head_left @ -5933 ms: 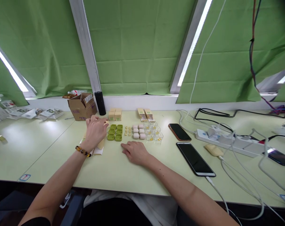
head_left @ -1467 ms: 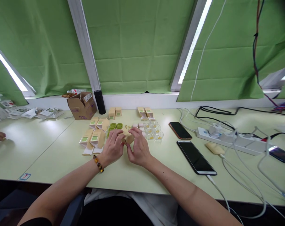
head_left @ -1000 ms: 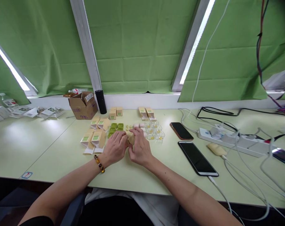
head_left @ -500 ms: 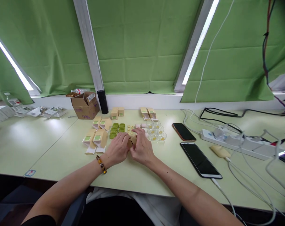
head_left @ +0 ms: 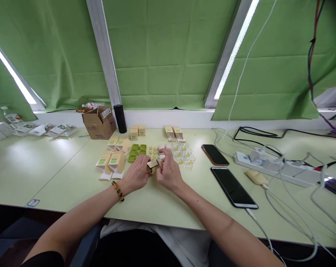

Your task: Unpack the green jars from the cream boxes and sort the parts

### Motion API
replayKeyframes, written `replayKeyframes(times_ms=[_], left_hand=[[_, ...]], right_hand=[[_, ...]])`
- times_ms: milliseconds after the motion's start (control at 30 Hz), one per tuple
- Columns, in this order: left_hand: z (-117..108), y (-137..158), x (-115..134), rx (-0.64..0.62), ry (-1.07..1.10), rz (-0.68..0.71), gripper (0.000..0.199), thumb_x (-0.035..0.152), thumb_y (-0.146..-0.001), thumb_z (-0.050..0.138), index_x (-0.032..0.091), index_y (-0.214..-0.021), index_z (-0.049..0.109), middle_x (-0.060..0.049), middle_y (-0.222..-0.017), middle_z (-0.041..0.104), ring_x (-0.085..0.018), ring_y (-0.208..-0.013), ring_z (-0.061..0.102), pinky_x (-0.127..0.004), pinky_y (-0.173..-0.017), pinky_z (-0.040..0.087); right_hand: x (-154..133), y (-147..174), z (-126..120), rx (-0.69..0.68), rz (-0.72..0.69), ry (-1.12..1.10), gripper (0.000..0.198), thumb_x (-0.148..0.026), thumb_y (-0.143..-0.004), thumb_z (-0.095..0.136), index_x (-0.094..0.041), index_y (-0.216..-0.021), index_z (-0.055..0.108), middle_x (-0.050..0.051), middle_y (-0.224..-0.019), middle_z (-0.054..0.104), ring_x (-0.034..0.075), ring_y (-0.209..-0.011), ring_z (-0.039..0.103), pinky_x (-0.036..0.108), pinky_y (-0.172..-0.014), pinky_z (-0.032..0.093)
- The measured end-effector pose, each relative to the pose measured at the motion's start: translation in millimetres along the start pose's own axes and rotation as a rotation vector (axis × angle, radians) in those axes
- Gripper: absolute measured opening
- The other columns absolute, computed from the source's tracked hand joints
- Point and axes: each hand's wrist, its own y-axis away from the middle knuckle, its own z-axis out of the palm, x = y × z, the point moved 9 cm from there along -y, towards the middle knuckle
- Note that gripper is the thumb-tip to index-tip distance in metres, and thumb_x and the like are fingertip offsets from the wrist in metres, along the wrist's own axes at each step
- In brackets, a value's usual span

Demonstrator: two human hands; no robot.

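Note:
A small beige cardboard box (head_left: 153, 165) is between my hands over the table, its end flaps standing out and a dark inside showing. My left hand (head_left: 138, 171) grips the box from the left. Fingers of my right hand (head_left: 169, 171) pinch a flap on its right side. Just beyond my hands are green square cups (head_left: 134, 151), little yellow pieces (head_left: 152, 151), pale pink pieces (head_left: 162, 147) and clear plastic containers (head_left: 181, 152) with yellowish bits inside. To the left, several beige boxes (head_left: 115, 162) with green labels lie with their flaps open.
Two closed small boxes (head_left: 137, 132) and two open ones (head_left: 173, 134) stand farther back. A brown carton (head_left: 99, 123) and a black cylinder (head_left: 120, 118) are by the wall. Two phones (head_left: 233, 188), a power strip (head_left: 276, 170) and loose cables lie at right.
The box's end has come open, and a flap now sticks out between my hands. My right fingers have shifted slightly right, onto that flap.

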Motion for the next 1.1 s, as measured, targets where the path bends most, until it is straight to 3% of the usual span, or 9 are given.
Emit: replayKeyframes(times_ms=[167,333,433,567,667,767,900,1100], left_hand=[[4,2,-14,-0.014,0.066,-0.112,0.053,0.021,-0.087,0.072,0.02,-0.131,0.043,-0.015,-0.124,0.061,-0.033,-0.116,0.062,-0.048,-0.095,0.055],[8,4,-23,-0.034,0.171,-0.226,0.061,0.032,-0.09,0.072,0.02,-0.138,0.036,-0.015,-0.121,0.064,-0.033,-0.106,0.069,-0.048,-0.087,0.057],[6,3,-22,-0.023,0.183,-0.224,0.055,0.032,-0.091,0.071,0.02,-0.133,0.039,-0.013,-0.117,0.064,-0.031,-0.1,0.069,-0.046,-0.085,0.057],[3,2,-15,-0.029,0.163,-0.172,0.043,0.03,-0.094,0.068,0.021,-0.128,0.044,-0.01,-0.112,0.064,-0.028,-0.101,0.066,-0.045,-0.089,0.056],[1,1,-9,-0.047,0.15,-0.148,0.036,0.028,-0.095,0.065,0.022,-0.127,0.048,-0.01,-0.113,0.065,-0.029,-0.104,0.065,-0.045,-0.091,0.056],[-2,1,-4,-0.033,0.148,-0.117,0.044,0.024,-0.095,0.063,0.023,-0.137,0.048,-0.011,-0.123,0.065,-0.03,-0.115,0.063,-0.046,-0.098,0.055],[-2,2,-3,-0.008,0.151,-0.086,0.065,0.023,-0.096,0.063,0.025,-0.156,0.037,-0.013,-0.128,0.064,-0.03,-0.121,0.062,-0.049,-0.105,0.054],[-5,2,-7,0.048,0.093,-0.073,0.073,0.024,-0.097,0.063,0.023,-0.162,0.03,-0.016,-0.131,0.063,-0.032,-0.125,0.059,-0.053,-0.106,0.053]], right_hand=[[20,-1,-1,0.036,0.17,-0.287,0.066,-0.013,-0.077,0.057,-0.027,-0.138,0.036,0.013,-0.136,0.055,0.022,-0.086,0.069,0.037,-0.071,0.059],[48,-5,-3,0.15,0.372,-0.557,0.047,-0.027,-0.091,0.06,-0.029,-0.133,0.038,0.01,-0.129,0.057,0.015,-0.071,0.065,0.032,-0.064,0.058],[60,-7,-9,0.234,0.409,-0.574,0.042,-0.034,-0.093,0.061,-0.028,-0.13,0.041,0.011,-0.127,0.058,0.019,-0.084,0.068,0.035,-0.069,0.061],[54,-11,-28,0.347,0.251,-0.288,0.039,-0.021,-0.09,0.057,-0.026,-0.128,0.049,0.012,-0.127,0.059,0.029,-0.118,0.06,0.047,-0.092,0.06],[36,-13,-36,0.354,0.043,0.023,0.037,-0.006,-0.084,0.054,-0.024,-0.115,0.065,0.012,-0.123,0.061,0.033,-0.124,0.054,0.054,-0.103,0.052],[22,-13,-29,0.29,-0.139,0.188,0.045,0.004,-0.076,0.054,-0.026,-0.104,0.074,0.009,-0.117,0.067,0.033,-0.126,0.051,0.052,-0.105,0.051],[18,-11,-16,0.212,-0.236,0.265,0.05,0.009,-0.07,0.055,-0.027,-0.095,0.079,0.006,-0.118,0.07,0.033,-0.129,0.048,0.05,-0.106,0.05],[15,-11,-16,0.203,-0.268,0.187,0.04,0.007,-0.07,0.055,-0.024,-0.08,0.077,0.007,-0.121,0.07,0.033,-0.131,0.047,0.049,-0.103,0.053]])
